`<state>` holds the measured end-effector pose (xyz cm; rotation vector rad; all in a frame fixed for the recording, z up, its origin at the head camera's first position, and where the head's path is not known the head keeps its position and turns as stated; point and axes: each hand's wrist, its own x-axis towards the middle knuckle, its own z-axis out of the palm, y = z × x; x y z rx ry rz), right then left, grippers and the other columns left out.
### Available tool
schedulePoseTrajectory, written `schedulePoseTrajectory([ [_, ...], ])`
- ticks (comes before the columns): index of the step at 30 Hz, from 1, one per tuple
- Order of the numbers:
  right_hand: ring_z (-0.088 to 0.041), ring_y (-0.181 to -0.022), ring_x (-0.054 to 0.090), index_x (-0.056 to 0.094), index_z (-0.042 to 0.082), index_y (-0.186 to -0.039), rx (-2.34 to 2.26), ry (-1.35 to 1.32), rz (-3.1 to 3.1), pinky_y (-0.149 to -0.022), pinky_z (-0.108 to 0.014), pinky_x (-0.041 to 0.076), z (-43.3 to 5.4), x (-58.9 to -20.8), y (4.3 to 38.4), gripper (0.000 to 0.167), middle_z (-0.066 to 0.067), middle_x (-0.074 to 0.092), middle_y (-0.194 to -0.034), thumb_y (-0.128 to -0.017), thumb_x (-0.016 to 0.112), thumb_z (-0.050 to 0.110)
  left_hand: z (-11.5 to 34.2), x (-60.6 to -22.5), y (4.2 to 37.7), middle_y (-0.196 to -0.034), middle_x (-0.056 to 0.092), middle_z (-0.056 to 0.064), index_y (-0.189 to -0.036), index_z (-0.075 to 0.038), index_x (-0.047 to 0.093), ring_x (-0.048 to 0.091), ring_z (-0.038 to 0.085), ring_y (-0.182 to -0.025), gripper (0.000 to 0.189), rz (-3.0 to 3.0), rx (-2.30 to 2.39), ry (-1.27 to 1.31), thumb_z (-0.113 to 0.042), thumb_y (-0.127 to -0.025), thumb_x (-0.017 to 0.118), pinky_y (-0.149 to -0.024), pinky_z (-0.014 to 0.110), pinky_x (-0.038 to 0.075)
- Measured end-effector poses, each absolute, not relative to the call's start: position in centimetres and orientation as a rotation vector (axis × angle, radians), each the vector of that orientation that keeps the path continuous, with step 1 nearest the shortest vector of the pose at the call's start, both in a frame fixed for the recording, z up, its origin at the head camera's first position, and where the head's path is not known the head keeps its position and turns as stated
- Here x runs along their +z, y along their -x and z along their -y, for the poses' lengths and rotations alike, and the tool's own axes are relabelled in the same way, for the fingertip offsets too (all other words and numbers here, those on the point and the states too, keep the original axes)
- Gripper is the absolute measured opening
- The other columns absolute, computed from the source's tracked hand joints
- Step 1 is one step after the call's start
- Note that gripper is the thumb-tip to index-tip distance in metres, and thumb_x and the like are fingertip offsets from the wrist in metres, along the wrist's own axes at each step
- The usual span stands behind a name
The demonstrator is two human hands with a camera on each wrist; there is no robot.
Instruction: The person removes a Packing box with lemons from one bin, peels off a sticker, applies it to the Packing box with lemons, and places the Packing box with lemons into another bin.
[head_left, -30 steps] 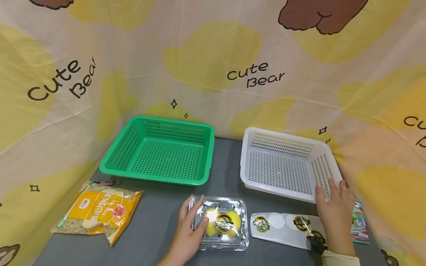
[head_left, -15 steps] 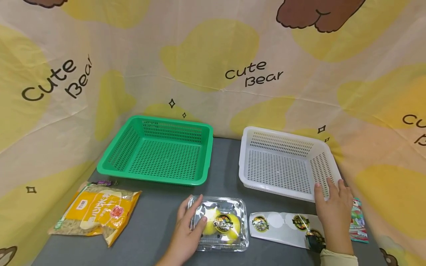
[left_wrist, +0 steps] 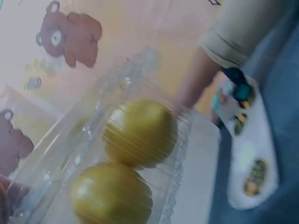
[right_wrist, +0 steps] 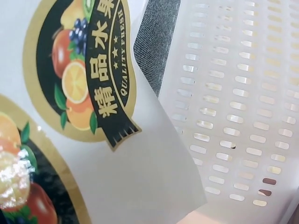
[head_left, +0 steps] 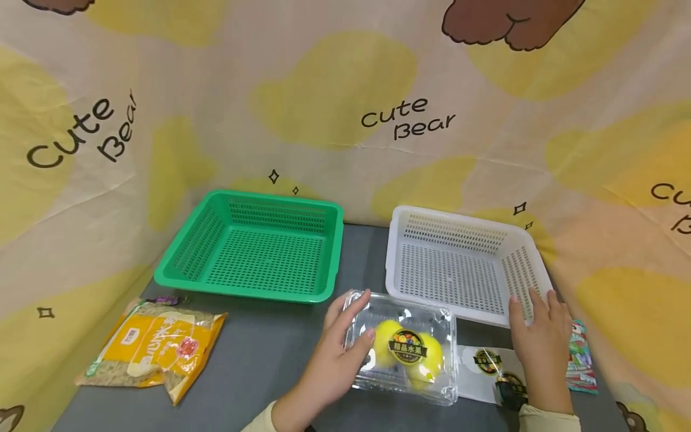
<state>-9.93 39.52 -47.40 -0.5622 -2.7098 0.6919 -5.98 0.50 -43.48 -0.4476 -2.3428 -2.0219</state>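
Note:
My left hand (head_left: 337, 357) grips the left end of a clear plastic fruit box (head_left: 372, 377), which is tilted and held above the grey table. Two yellow round fruits (left_wrist: 140, 133) show through its wall in the left wrist view. On the lid is a round black-and-gold fruit label (head_left: 408, 347). My right hand (head_left: 542, 345) rests on the near right rim of the white basket (head_left: 393, 258), fingers loosely extended over it. Between that hand and the box lies a white sticker sheet (head_left: 475, 384), partly covered by both; its printed labels fill the right wrist view.
A green basket (head_left: 164, 277) stands at the back left. Front left lies an orange-and-clear food bag (head_left: 153, 348), with a small purple packet (head_left: 164, 300) behind it. A teal-and-red packet (head_left: 580, 360) lies right of my right hand. A printed cloth (head_left: 302, 150) hangs behind the baskets.
My left hand has raised the fruit box and carried it right, so it now overlaps the sticker sheet and tilts. The right hand stays at the basket rim.

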Motion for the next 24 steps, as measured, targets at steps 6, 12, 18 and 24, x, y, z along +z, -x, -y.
schedulePoseTrajectory([
  [6, -0.052, -0.158, 0.002, 0.036, -0.002, -0.162, 0.685, 0.537, 2.707, -0.122, -0.07, 0.005, -39.4, -47.2, 10.1, 0.071, -0.029, 0.011, -0.173, -0.111, 0.041, 0.047, -3.6, -40.7, 9.6, -0.168, 0.027, 0.01, -0.162, -0.019, 0.048, 0.031, 0.036, -0.153, 0.058, 2.32, -2.022, 0.585, -0.019, -0.106, 0.063, -0.114, 0.071, 0.029],
  [12, -0.053, -0.157, 0.003, 0.037, -0.003, -0.161, 0.664, 0.561, 2.717, -0.122, -0.07, 0.006, -39.4, -47.0, 9.7, 0.071, -0.03, 0.012, -0.172, -0.11, 0.041, 0.046, -7.8, -39.2, 13.3, -0.17, 0.023, 0.011, -0.162, -0.018, 0.048, 0.033, 0.038, -0.151, 0.057, 2.336, -2.114, 0.548, -0.017, -0.106, 0.062, -0.117, 0.066, 0.03],
  [18, -0.052, -0.158, 0.003, 0.037, -0.003, -0.161, 0.662, 0.566, 2.719, -0.122, -0.07, 0.006, -39.3, -47.0, 9.8, 0.07, -0.03, 0.013, -0.172, -0.11, 0.041, 0.044, -11.9, -38.6, 17.5, -0.172, 0.02, 0.009, -0.163, -0.022, 0.045, 0.034, 0.039, -0.151, 0.057, 2.427, -2.089, 0.424, -0.02, -0.108, 0.061, -0.116, 0.059, 0.036],
  [24, -0.051, -0.158, 0.0, 0.033, -0.001, -0.164, 0.673, 0.58, 2.734, -0.122, -0.071, 0.005, -39.1, -47.0, 9.8, 0.074, -0.029, 0.01, -0.173, -0.11, 0.04, 0.05, -15.3, -39.5, 21.1, -0.174, 0.014, 0.009, -0.165, -0.029, 0.041, 0.026, 0.043, -0.153, 0.057, 2.543, -2.055, 0.291, -0.027, -0.111, 0.058, -0.115, 0.058, 0.035],
])
